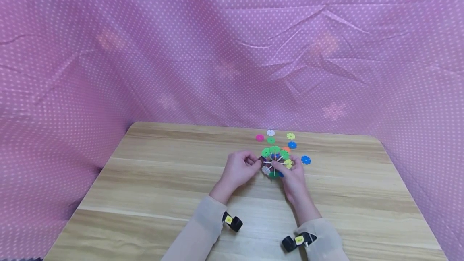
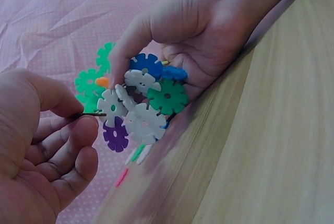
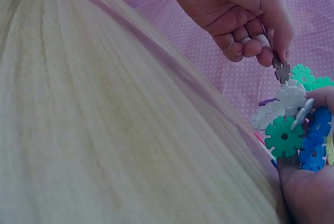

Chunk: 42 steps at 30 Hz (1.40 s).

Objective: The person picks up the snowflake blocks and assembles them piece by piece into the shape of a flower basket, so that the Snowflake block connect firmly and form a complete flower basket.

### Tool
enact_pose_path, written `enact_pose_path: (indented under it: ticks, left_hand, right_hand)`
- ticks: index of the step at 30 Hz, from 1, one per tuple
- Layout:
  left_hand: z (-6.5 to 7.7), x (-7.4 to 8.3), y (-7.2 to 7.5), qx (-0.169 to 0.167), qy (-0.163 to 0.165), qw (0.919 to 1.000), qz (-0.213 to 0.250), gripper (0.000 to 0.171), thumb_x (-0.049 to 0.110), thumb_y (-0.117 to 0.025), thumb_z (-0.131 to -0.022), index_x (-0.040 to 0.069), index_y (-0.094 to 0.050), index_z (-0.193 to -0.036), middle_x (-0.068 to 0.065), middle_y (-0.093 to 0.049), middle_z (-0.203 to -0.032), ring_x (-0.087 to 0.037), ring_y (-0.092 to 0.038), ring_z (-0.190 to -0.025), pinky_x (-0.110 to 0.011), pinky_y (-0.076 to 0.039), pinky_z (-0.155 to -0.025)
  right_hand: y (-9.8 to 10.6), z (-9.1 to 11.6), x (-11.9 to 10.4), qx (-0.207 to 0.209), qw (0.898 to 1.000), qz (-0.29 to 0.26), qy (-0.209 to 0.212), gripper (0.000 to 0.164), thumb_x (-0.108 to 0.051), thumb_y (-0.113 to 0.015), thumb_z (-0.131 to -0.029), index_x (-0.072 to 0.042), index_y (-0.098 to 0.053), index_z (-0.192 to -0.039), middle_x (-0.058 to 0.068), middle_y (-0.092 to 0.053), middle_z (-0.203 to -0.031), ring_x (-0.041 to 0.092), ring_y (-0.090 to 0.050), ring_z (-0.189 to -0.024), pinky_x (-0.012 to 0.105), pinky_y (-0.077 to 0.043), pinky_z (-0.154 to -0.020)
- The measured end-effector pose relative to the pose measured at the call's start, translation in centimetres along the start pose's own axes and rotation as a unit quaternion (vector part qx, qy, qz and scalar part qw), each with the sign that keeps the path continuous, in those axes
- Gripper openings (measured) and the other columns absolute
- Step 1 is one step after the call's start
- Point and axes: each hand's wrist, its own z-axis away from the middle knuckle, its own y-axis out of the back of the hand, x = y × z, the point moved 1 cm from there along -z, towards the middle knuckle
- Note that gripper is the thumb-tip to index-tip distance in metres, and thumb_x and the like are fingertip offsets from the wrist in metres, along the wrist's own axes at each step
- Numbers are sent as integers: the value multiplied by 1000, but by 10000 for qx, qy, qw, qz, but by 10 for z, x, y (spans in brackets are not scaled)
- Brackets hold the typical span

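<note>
Discs with notched rims, slotted together, form a many-coloured cluster (image 2: pixel 125 97) right of centre in the lower half of the head frame, in front of the tabletop (image 1: pixel 145 180). The right hand (image 1: pixel 295 180) grasps it, thumb laid across it. The left hand (image 1: pixel 241 168) pinches a brown disc (image 3: pixel 282 71) by its edge, right up against a white disc (image 3: pixel 293 97); whether their notches have met, I cannot tell. To join them well, the brown disc probably wants to sit crosswise, notch facing notch, then take a short straight push without twisting. The right hand should brace near the receiving disc, gently, since squeezing could pop other joints. Loose pieces, among them a pink disc (image 1: pixel 259 137), lie toward the tabletop's upper edge.
</note>
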Motion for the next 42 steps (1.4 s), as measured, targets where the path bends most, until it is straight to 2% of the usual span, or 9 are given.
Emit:
enact_pose_path:
  ticks: [5,12,15,21,24,31,34,39,42]
  left_hand:
    - [-2,-4,0,19,-14,10000,-20,6,9,-81,-94,8,-78,-89,2,-75,-81,-7,-65,-68,-24,-60,-64]
    - [-3,-7,1,-15,341,9994,65,6,12,-79,-95,9,-78,-90,4,-74,-78,-10,-67,-64,-27,-59,-60]
    - [-3,-7,1,-44,360,9992,166,7,11,-80,-95,7,-78,-90,3,-74,-76,-12,-68,-62,-25,-59,-58]
    - [-1,-3,-3,-262,445,9967,626,6,5,-77,-98,3,-77,-93,-8,-77,-79,-35,-77,-71,-30,-64,-60]
    - [-1,-3,-5,-294,508,9951,794,5,3,-77,-99,2,-77,-93,-11,-77,-81,-40,-78,-75,-35,-66,-63]
    - [0,-3,-5,-454,486,9950,742,6,2,-77,-98,2,-77,-92,-5,-76,-80,-34,-77,-74,-29,-65,-63]
    - [-1,-3,-5,-450,410,9955,724,6,4,-77,-99,3,-77,-93,-4,-76,-79,-32,-77,-71,-28,-64,-61]
    - [-4,-5,-6,-62,317,9981,523,8,13,-78,-100,6,-78,-95,0,-73,-78,-18,-71,-66,-26,-61,-60]
    - [-5,-5,-6,220,254,9983,477,9,16,-78,-100,8,-79,-97,0,-73,-79,-16,-69,-68,-26,-60,-62]
  right_hand:
    - [0,0,0,-55,10000,14,3,56,8,-73,-96,-7,-37,-137,17,-62,-145,11,-72,-117,29,-57,-107]
    - [0,0,-1,-110,9999,-34,-44,53,5,-72,-97,-8,-38,-136,14,-63,-142,12,-72,-115,29,-58,-105]
    - [0,0,-1,-144,9999,14,-62,54,5,-73,-98,-8,-37,-136,13,-64,-141,11,-73,-115,29,-59,-105]
    - [1,-1,0,-131,9999,92,-51,56,5,-73,-97,-7,-36,-138,16,-59,-146,10,-71,-117,28,-57,-107]
    - [2,-1,1,-116,9999,87,-31,56,7,-73,-97,-7,-37,-137,18,-57,-147,11,-72,-116,30,-58,-106]
    - [2,-1,0,-230,9995,235,29,57,11,-74,-93,-5,-41,-136,17,-56,-145,13,-73,-115,32,-59,-105]
    - [2,1,-1,-251,9992,304,7,56,8,-74,-95,-6,-39,-137,17,-58,-144,12,-73,-113,31,-59,-104]
    - [1,4,-5,-250,9994,233,35,55,-6,-72,-103,-13,-36,-144,18,-56,-147,11,-74,-110,29,-60,-101]
    - [3,5,-8,-385,9989,216,149,61,-7,-71,-104,-11,-36,-153,18,-55,-146,13,-75,-109,29,-62,-98]
